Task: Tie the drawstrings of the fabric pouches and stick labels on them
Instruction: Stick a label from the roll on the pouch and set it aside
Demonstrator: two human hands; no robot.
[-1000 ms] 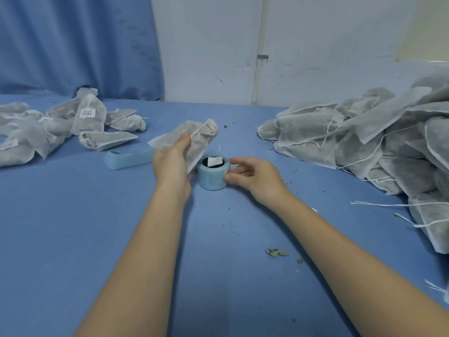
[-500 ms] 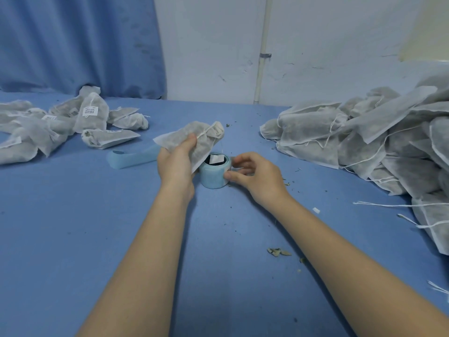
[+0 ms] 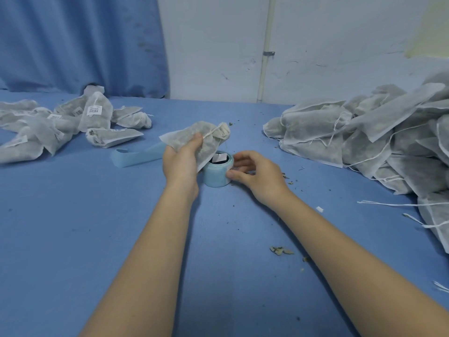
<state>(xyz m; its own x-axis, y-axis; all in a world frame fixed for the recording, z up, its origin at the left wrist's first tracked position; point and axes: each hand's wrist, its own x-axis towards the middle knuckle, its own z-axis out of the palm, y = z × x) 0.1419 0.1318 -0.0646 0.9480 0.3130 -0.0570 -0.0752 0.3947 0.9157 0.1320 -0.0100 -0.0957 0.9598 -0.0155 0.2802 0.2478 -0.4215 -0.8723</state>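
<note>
Your left hand (image 3: 181, 161) is holding a grey pouch (image 3: 198, 137) up near the middle of the frame, with your fingers curled round its lower edge. The pouch's tied end with its white string is pointing to the upper right. Just under the pouch, a light blue roll of labels (image 3: 217, 175) is sitting on the blue table (image 3: 73, 239). Your right hand (image 3: 257, 175) is touching the right side of the roll. Your thumb and fingertips are pinching at a small white label (image 3: 230, 169) there, but it is too small for you to tell how much is peeled. A long blue strip of backing paper (image 3: 136, 158) is trailing from the roll toward the left.

In the upper left of the frame, a group of labelled pouches (image 3: 73, 122) is lying, some showing white stickers. On the right side, a big heap of unlabelled pouches (image 3: 364, 139) is piling up with loose white strings hanging out. Little bits of dry leaf (image 3: 280, 250) are lying on the table at the lower right.
</note>
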